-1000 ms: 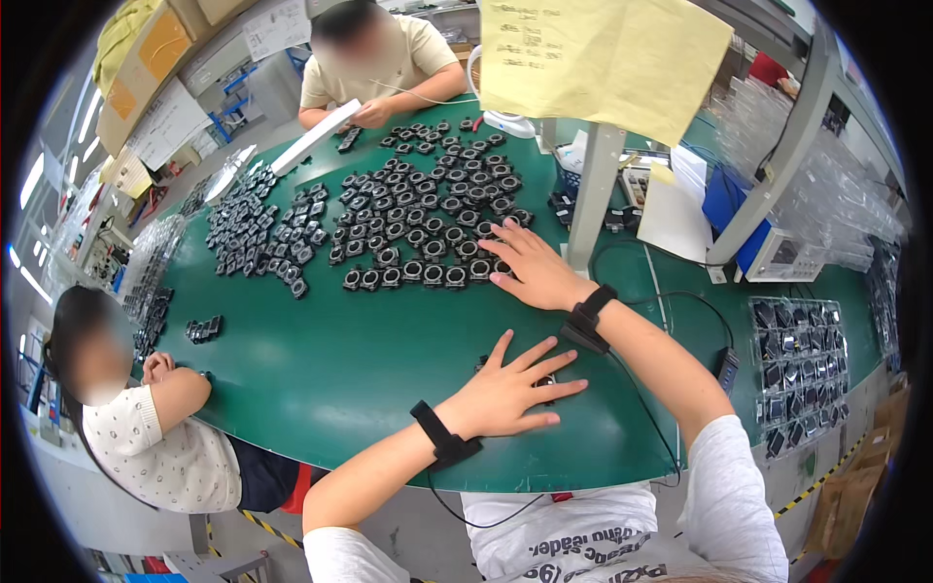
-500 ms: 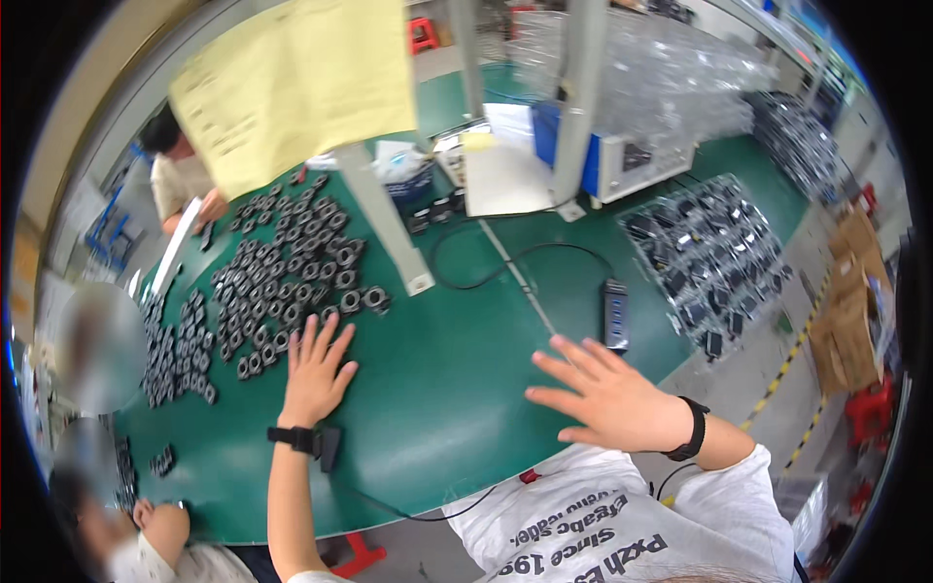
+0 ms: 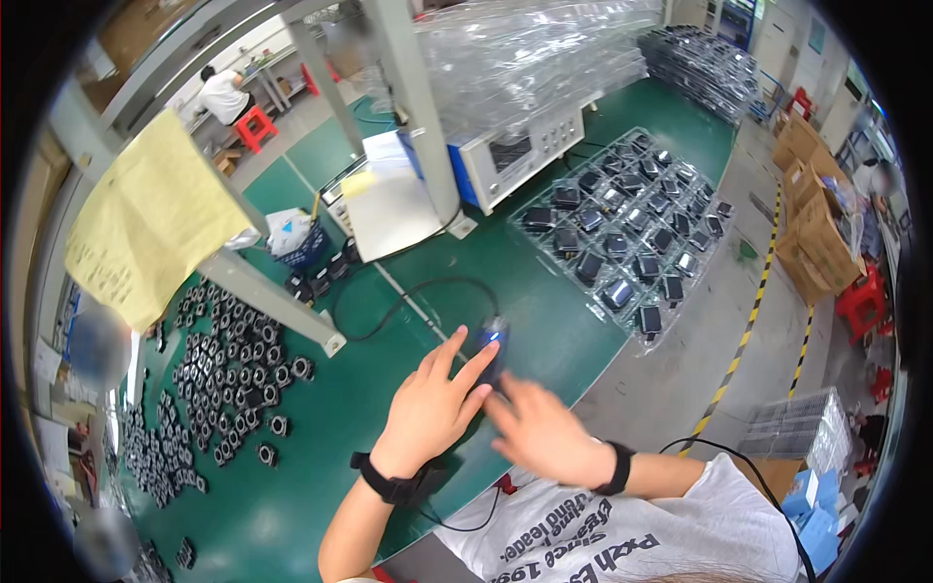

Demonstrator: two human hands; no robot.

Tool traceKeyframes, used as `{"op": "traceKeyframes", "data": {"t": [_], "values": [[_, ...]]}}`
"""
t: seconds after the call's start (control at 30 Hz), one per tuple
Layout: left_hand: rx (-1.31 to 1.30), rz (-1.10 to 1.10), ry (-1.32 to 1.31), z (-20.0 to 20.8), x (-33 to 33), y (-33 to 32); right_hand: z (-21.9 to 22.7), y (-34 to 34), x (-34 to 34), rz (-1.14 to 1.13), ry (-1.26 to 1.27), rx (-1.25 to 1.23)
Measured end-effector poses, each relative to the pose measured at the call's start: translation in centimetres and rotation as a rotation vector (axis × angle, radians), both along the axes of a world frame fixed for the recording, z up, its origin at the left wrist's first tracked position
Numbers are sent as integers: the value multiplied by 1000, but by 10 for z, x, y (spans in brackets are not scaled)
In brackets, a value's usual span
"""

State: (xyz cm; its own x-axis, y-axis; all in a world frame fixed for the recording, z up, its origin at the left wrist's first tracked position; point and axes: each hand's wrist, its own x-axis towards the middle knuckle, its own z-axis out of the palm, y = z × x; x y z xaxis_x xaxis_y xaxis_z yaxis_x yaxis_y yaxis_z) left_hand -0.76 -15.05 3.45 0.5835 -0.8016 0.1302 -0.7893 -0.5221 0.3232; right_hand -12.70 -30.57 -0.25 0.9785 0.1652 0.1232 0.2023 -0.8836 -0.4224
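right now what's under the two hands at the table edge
A small dark handheld device with a blue light lies on the green table mat, its black cable looping away. The left hand and right hand cover its lower end, so that part is hidden.

The green work table [image 3: 408, 321] carries a spread of small black ring-shaped parts [image 3: 219, 374], a clear tray of dark rectangular units [image 3: 627, 228], a white instrument box [image 3: 515, 155], and a black cable [image 3: 408, 296].

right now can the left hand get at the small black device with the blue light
Probably yes: the left hand already has its fingers at the device, with nothing between them. The right hand lies just beside, not blocking.
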Motion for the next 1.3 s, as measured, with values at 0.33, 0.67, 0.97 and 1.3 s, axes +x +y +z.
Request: {"op": "traceKeyframes", "data": {"t": [0.33, 0.67, 0.97, 1.3], "values": [[379, 6, 26, 15, 0, 11, 13, -152, -1, -579, -347, -135], [-26, -315, -129, 5, 2, -127, -73, -262, -11, -1077, -386, 183], [-55, -329, -55, -18, 31, -155, -59, -227, -18, -1034, -384, 342], [96, -243, 54, 11, 31, -108, -18, -172, -26, -726, -291, 407]]}}
